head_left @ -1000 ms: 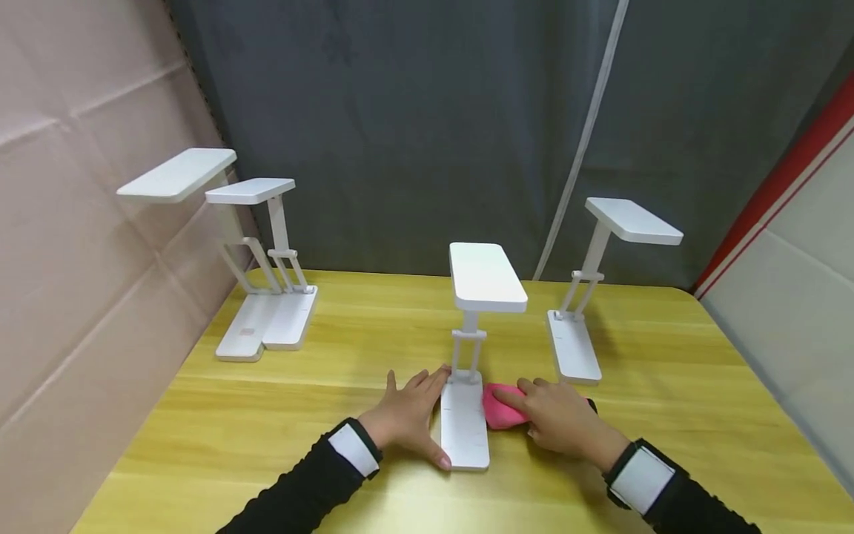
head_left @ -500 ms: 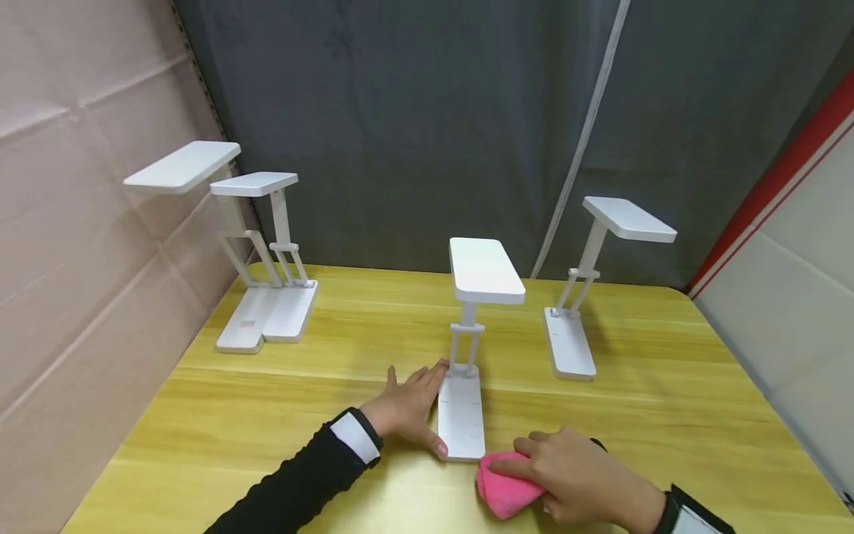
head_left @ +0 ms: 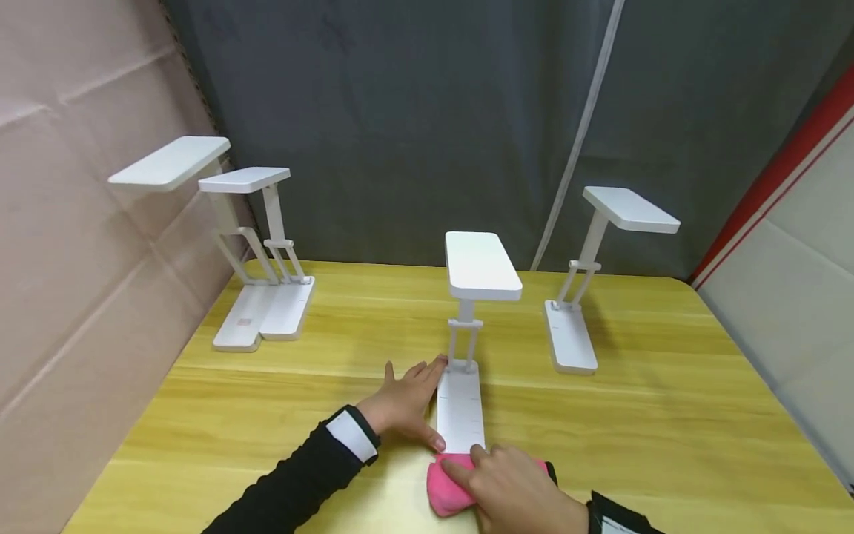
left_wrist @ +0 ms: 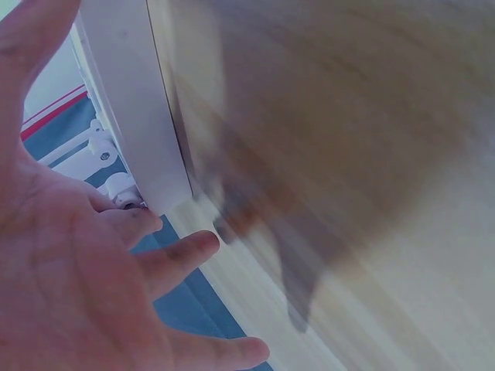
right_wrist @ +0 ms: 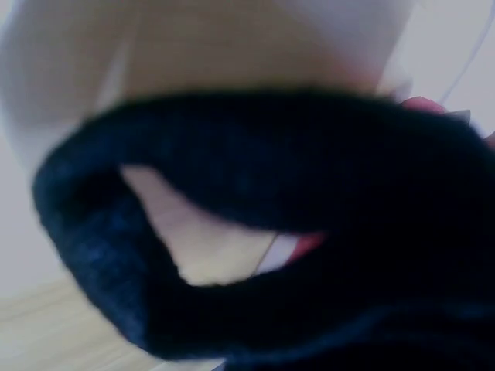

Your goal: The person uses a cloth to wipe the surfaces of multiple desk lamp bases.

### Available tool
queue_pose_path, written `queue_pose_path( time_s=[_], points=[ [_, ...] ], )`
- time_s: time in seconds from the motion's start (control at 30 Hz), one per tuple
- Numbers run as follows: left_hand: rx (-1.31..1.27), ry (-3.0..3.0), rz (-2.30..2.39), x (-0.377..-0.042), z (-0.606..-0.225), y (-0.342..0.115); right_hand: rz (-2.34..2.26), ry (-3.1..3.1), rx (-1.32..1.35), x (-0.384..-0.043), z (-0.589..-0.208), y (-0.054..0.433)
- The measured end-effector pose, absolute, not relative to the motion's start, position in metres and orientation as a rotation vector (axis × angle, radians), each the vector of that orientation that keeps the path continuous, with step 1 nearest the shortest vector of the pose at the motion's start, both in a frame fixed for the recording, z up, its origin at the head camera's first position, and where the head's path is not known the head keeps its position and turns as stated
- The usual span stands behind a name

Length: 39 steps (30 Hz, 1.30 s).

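A white folding desk lamp (head_left: 460,404) stands upright in the middle of the wooden table, its flat head tilted toward me. My left hand (head_left: 403,408) lies along the left side of its base, thumb at the front corner and fingers spread toward the hinge. The left wrist view shows that hand's palm and straight fingers (left_wrist: 182,263) beside the base's edge. At the front end of the base, my right hand (head_left: 517,489) holds a folded pink cloth (head_left: 447,489) against it, index finger extended over the cloth. A dark cuff (right_wrist: 232,154) blocks most of the right wrist view.
Two more white lamps (head_left: 287,308) stand side by side at the back left, bases touching. Another white lamp (head_left: 570,337) is at the back right. A dark grey curtain (head_left: 387,133) hangs behind the table (head_left: 373,319), with pale walls on both sides.
My right hand has brought the pink cloth from the base's right side toward me, then left to its front end. The left hand has stayed against the base.
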<state>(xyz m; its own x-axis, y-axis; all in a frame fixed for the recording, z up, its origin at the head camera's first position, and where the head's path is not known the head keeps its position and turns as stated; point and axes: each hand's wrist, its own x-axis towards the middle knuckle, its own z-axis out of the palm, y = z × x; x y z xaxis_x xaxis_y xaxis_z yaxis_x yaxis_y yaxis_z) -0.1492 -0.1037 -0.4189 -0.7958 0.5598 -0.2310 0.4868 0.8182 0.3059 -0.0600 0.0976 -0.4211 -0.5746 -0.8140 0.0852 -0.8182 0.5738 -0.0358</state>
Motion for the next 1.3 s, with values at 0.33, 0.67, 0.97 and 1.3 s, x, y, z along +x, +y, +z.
queue_pose_path(
  time_s=[0.33,0.67,0.97,1.3],
  points=[
    [0.811,2.673,0.364,-0.15,-0.419,-0.106,0.078,-2.823,1.298,-0.055,-0.421,0.132],
    [0.796,2.7,0.345,-0.151,-0.417,-0.108,-0.048,-2.647,1.413,-0.054,-0.42,0.102],
    [0.798,2.696,0.347,-0.148,-0.419,-0.106,0.071,-2.807,1.328,-0.057,-0.424,0.106],
    [0.79,2.675,0.344,-0.152,-0.42,-0.105,0.235,-2.982,1.198,-0.055,-0.419,0.139]
  ],
)
